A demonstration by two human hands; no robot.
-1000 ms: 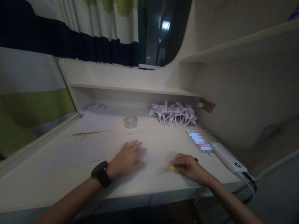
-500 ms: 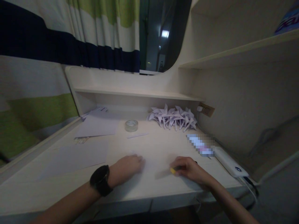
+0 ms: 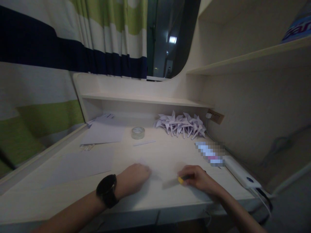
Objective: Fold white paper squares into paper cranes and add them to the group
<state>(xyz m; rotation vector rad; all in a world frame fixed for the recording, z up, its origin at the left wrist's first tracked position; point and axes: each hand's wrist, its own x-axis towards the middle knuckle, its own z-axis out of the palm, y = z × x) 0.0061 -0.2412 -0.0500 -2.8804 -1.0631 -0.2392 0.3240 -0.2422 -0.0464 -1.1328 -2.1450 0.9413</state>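
Note:
My left hand, with a black watch on its wrist, rests low over the white desktop. Its fingers are curled in and slightly blurred; what they hold, if anything, is hidden. My right hand is closed around a small yellow-and-black tool, whose exact kind I cannot make out. A dark streak, shadow or blade, lies to the left of its yellow end. Beyond my hands are a thin white paper strip and a roll of clear tape.
Several white paper pinwheels are heaped at the back. Paper sheets lie on the left, another sheet nearer. On the right are a blurred-out phone and a white power strip. A shelf runs along the back.
The camera view has shifted slightly, so the desk sits a little lower in the picture. My left fingers look more tucked in. My right hand keeps its hold on the tool.

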